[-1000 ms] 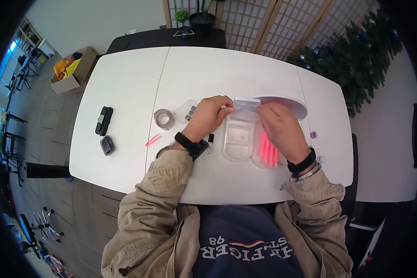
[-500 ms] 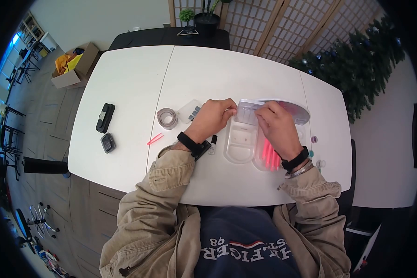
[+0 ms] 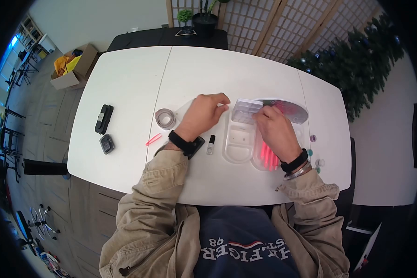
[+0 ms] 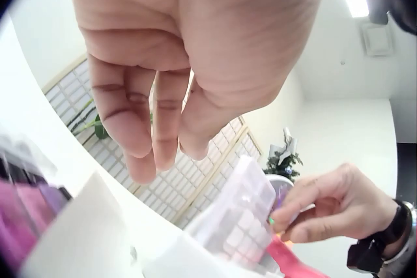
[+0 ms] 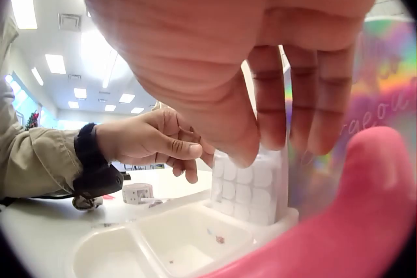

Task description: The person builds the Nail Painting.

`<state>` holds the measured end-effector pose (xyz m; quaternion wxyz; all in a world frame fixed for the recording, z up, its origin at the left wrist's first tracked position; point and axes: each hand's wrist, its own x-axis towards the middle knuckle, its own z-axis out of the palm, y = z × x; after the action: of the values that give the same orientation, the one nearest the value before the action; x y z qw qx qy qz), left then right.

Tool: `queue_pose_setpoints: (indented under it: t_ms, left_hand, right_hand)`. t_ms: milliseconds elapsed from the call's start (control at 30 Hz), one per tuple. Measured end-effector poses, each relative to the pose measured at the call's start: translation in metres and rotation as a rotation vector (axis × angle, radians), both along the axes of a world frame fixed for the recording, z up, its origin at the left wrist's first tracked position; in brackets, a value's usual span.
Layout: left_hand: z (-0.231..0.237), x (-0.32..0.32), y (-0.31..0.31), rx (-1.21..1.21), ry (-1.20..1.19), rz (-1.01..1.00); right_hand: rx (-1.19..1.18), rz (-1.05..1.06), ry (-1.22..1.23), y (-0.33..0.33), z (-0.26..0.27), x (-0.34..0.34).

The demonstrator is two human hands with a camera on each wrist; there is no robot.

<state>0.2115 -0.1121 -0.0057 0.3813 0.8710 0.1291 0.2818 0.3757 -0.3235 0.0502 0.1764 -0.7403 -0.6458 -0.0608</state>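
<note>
Clear case [image 3: 245, 110], w/ rows of round white discs visible in it (both wrist views), stands tilted at the far end of the white tray [image 3: 238, 147], on the white table [image 3: 120, 92].

R hand [image 3: 279, 134]: thumb and fingertips together, clamped on the upper edge of the clear case. A small green spot shows nr these fingertips in the L wrist view; ID not possible.

L hand [image 3: 200, 116]: just beside the clear case, fingers loosely bent, no obj. in grip; not touching the clear case in the head view.

White tray: divided into compartments; a few tiny reddish bits [image 5: 220, 239] in one. Pink sticks [image 3: 269, 157] lie beside it, below the R hand. Iridescent disc [image 3: 295, 111] w/ lettering stands behind, partly hidden by the R hand.

Nr L hand: sm. bottle [image 3: 211, 145] w/ blk cap, upright or lying n/c; gray roll [image 3: 172, 120]; pink tweezers [image 3: 153, 139], lying flat.

Far L of table: long blk item [image 3: 104, 119] and sm. blk item [image 3: 107, 144], adjacent. R side: sm. purple pot [image 3: 313, 138] and sm. white pot [image 3: 320, 162], apart from each other.
</note>
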Motion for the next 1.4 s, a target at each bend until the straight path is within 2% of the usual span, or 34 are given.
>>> queue_pose_setpoints:
  t_ms: [133,300,633,933,1133,1233,1400]
  left_hand:
    - [0.019,-0.021,0.025,0.037,-0.030,0.114]
    - [0.029,-0.042,0.029,-0.006,0.079,0.242]
    - [-0.003,-0.031,0.008,0.207,0.246,0.185]
    - [-0.012,-0.021,0.010,0.136,0.246,0.122]
    - [-0.006,-0.013,-0.002,0.261,0.247,0.212]
    - [-0.009,-0.004,-0.013,0.286,0.327,0.206]
    - [-0.010,-0.003,-0.004,0.230,0.262,0.233]
  right_hand:
    - [0.135,-0.001,0.093,-0.017,0.019,-0.008]
    - [0.265,-0.067,0.176,-0.055,0.031,-0.008]
    - [0.411,-0.134,0.200,-0.112,0.039,-0.019]
    - [0.428,-0.078,0.236,-0.118,0.033,-0.020]
    - [0.436,-0.058,0.263,-0.120,0.032,-0.020]
    - [0.439,-0.044,0.256,-0.124,0.029,-0.018]
    - [0.449,-0.045,0.250,-0.127,0.030,-0.016]
